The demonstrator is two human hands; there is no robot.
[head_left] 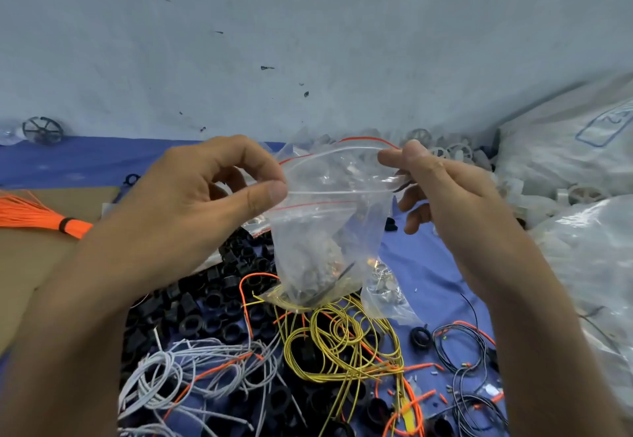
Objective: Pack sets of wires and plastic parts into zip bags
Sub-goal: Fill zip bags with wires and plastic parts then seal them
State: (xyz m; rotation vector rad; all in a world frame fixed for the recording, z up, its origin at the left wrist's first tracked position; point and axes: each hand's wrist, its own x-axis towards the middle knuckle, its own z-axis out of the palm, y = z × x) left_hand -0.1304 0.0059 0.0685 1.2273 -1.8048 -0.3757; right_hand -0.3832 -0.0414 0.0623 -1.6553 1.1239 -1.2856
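A clear zip bag [325, 227] with a red line along its seal hangs in mid-air at the centre, its mouth spread wide. My left hand [191, 197] pinches the left end of the mouth between thumb and fingers. My right hand [442, 186] pinches the right end. Small parts and wires lie bunched in the bag's bottom. Below it lie coiled yellow wires [346, 340], white wires [178, 375], loose orange wires [407, 399], black wires [469, 364] and a heap of black plastic rings [212, 306].
A blue cloth [428, 275] covers the work surface against a pale wall. A bundle of orange wires [37, 215] lies on cardboard [30, 265] at the left. Large clear bags of white plastic parts [579, 169] pile up at the right. A black spoked wheel [42, 130] rests far left.
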